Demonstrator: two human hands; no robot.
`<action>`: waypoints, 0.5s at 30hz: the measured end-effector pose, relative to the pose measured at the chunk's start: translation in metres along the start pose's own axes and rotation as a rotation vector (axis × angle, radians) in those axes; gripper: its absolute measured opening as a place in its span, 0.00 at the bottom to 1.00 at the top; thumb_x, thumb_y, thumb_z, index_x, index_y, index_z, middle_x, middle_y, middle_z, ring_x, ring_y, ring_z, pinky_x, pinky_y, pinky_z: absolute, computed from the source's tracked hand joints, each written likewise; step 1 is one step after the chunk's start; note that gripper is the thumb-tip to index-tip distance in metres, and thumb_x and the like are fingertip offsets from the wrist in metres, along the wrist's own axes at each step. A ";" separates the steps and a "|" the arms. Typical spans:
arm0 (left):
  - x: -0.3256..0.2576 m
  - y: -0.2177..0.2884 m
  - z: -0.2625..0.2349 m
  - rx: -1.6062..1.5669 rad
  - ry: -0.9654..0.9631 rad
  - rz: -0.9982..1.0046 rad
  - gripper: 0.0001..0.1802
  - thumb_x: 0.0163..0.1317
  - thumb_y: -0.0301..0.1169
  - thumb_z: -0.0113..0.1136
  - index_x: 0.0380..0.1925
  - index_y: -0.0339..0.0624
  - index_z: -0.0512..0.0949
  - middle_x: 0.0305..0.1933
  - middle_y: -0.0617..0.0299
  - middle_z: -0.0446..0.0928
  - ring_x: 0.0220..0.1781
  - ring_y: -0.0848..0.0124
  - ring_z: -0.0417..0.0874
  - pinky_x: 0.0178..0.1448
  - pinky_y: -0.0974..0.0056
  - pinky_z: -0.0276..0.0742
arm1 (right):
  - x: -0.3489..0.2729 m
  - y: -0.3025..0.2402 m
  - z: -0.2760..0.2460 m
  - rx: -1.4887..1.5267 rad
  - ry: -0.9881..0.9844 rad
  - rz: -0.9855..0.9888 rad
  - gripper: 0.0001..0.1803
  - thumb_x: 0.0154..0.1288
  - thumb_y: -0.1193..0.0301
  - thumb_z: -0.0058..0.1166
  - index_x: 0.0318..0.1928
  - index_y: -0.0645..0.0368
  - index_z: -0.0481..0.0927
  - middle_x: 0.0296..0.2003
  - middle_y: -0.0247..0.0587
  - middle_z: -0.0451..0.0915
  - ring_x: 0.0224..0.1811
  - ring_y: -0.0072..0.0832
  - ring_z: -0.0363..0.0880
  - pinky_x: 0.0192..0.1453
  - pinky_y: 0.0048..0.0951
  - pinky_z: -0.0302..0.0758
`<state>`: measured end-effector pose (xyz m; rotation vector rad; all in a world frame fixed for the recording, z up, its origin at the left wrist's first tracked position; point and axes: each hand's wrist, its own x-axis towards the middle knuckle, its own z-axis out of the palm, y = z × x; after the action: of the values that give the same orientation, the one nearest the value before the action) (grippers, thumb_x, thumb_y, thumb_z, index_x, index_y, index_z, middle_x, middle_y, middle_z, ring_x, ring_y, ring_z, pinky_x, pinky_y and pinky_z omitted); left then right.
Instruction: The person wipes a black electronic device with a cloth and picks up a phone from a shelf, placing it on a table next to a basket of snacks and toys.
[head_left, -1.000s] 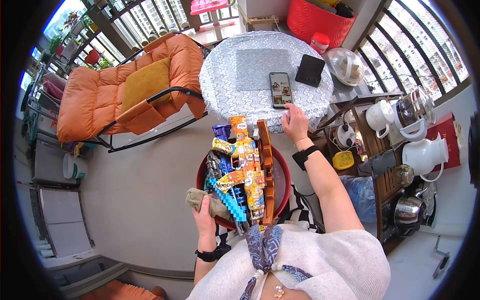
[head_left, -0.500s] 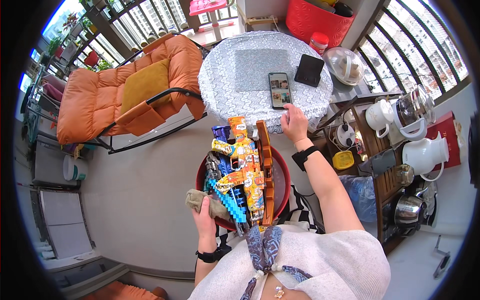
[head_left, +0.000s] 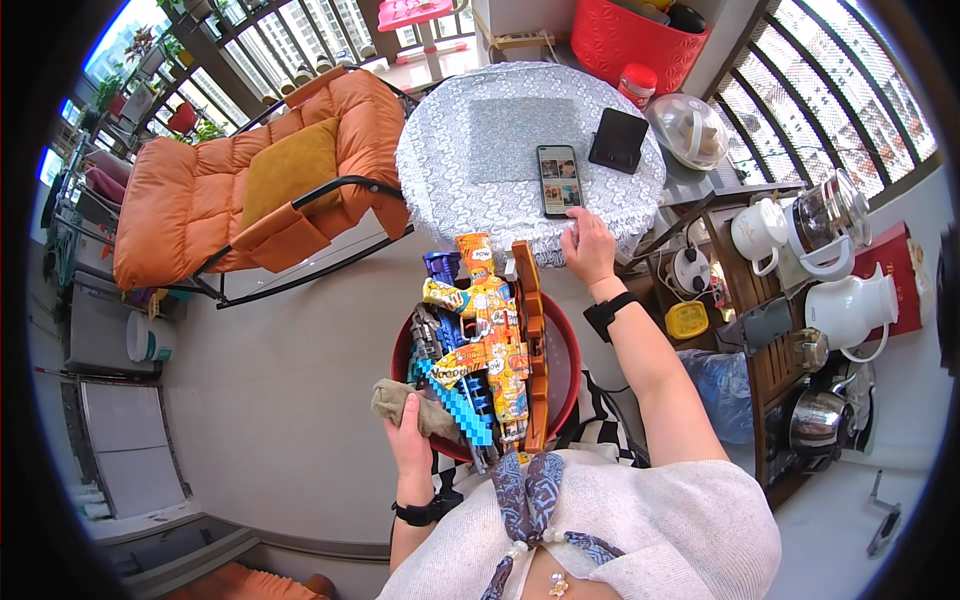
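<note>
My left hand [head_left: 407,432] is closed round a rolled greyish-brown cloth [head_left: 432,417] at the left rim of a red tub [head_left: 572,372]. Toy guns fill the tub: a yellow-orange comic-print one [head_left: 492,330] on top, blue and grey ones beside it. A pixelated light-blue toy [head_left: 460,405] slants at the left, and an orange-brown piece [head_left: 535,350] stands along the right. My right hand [head_left: 590,247] holds nothing; its index finger reaches the lower end of a smartphone [head_left: 559,182] whose screen is lit with small pictures. The other fingers are bent.
The phone lies on a round table with a white lace cloth [head_left: 430,130], near a black stand [head_left: 619,140]. An orange cushioned chair [head_left: 200,210] is at the left. At the right, a wooden rack [head_left: 775,375] bears white jugs [head_left: 850,310] and a kettle [head_left: 822,420].
</note>
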<state>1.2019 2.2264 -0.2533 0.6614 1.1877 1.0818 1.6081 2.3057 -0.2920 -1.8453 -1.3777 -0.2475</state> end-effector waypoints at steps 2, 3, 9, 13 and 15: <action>0.000 0.000 0.000 0.002 0.006 0.002 0.19 0.68 0.32 0.60 0.55 0.39 0.68 0.47 0.53 0.76 0.44 0.61 0.81 0.50 0.55 0.82 | 0.000 -0.001 0.000 0.001 -0.003 0.003 0.14 0.57 0.70 0.54 0.46 0.57 0.76 0.27 0.41 0.76 0.34 0.40 0.78 0.38 0.41 0.75; 0.000 0.000 0.000 0.002 0.007 0.002 0.19 0.68 0.32 0.60 0.55 0.39 0.68 0.47 0.53 0.76 0.44 0.61 0.81 0.50 0.55 0.82 | 0.000 -0.002 -0.001 0.001 -0.005 0.008 0.14 0.57 0.70 0.54 0.45 0.57 0.76 0.27 0.41 0.77 0.34 0.40 0.78 0.38 0.41 0.75; 0.000 -0.001 -0.001 0.000 0.001 0.006 0.19 0.68 0.32 0.60 0.54 0.39 0.68 0.47 0.53 0.76 0.44 0.62 0.81 0.50 0.56 0.81 | 0.000 0.000 0.000 0.002 -0.013 0.019 0.14 0.57 0.70 0.54 0.45 0.57 0.76 0.28 0.41 0.77 0.34 0.41 0.78 0.39 0.40 0.75; 0.000 -0.001 0.000 -0.002 0.000 0.003 0.19 0.68 0.33 0.60 0.55 0.39 0.68 0.47 0.53 0.76 0.44 0.62 0.81 0.50 0.56 0.81 | 0.000 0.000 0.000 0.003 -0.019 0.023 0.14 0.58 0.70 0.54 0.45 0.57 0.76 0.29 0.42 0.78 0.34 0.41 0.78 0.40 0.41 0.75; 0.000 0.000 0.000 -0.006 0.003 0.001 0.19 0.68 0.33 0.60 0.55 0.39 0.68 0.47 0.53 0.76 0.44 0.62 0.81 0.50 0.56 0.81 | 0.000 0.000 0.001 0.004 -0.014 0.019 0.14 0.58 0.70 0.54 0.45 0.57 0.76 0.29 0.42 0.77 0.34 0.41 0.78 0.39 0.41 0.75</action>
<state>1.2023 2.2260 -0.2534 0.6562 1.1868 1.0872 1.6079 2.3058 -0.2927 -1.8588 -1.3688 -0.2228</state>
